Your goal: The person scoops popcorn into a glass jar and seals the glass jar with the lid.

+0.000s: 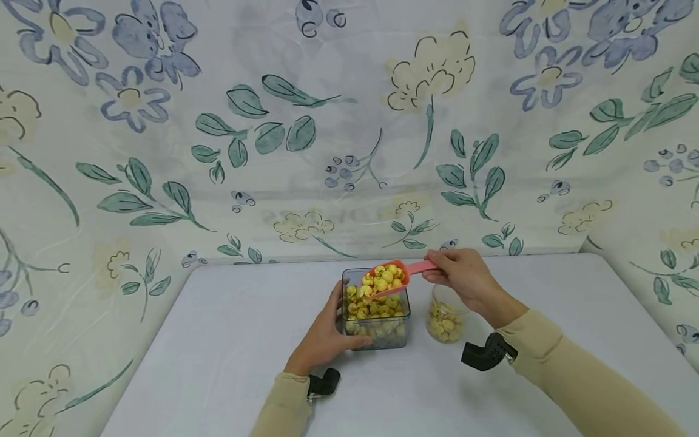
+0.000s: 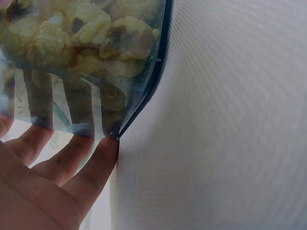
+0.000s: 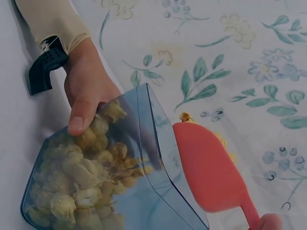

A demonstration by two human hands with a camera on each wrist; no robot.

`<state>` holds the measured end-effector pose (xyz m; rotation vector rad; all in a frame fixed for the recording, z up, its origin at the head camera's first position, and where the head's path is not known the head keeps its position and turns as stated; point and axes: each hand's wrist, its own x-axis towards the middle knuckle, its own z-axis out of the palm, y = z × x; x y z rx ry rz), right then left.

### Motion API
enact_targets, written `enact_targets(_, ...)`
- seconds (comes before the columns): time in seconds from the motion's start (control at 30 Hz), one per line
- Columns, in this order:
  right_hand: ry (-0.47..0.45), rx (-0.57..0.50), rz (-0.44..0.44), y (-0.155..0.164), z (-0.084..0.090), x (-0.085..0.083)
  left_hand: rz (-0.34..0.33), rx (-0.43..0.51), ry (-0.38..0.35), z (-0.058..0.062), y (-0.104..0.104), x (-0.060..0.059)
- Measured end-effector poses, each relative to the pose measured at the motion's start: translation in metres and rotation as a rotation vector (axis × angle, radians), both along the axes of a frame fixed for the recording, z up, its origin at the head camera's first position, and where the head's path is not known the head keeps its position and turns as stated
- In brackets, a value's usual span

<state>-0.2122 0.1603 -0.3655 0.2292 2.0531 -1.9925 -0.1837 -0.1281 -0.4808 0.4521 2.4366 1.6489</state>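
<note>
The square container (image 1: 377, 315) is clear, glossy, smooth plastic with a bluish tint. Over it, the scoop (image 1: 390, 276) is matt coral plastic. Right of the container stands a clear glossy jar (image 1: 446, 318). The tabletop (image 1: 229, 340) carries finely woven matt cloth.

White table (image 1: 229, 340) w/ smooth top. Floral cloth backdrop (image 1: 327, 121) behind & at both sides: blue flowers, green leaves, pale yellow blooms. Small round clear jar (image 1: 446, 318), part-filled w/ yellow bits, on table.
</note>
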Motion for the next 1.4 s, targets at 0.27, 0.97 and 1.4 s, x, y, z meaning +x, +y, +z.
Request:
enact_targets(0.27,0.014,-0.015,-0.021,0.003,0.004,0.007,0.004,0.002,-0.007,0.000,0.000,0.001)
enact_targets(0.97,0.075,-0.049,-0.097,0.010,0.001,0.023,-0.003,-0.014,-0.007,-0.001,-0.001,0.001)
enact_targets(1.4,0.077,-0.012,-0.152,0.012,-0.005,0.034,-0.006,-0.010,0.006,-0.001,-0.002,0.001)
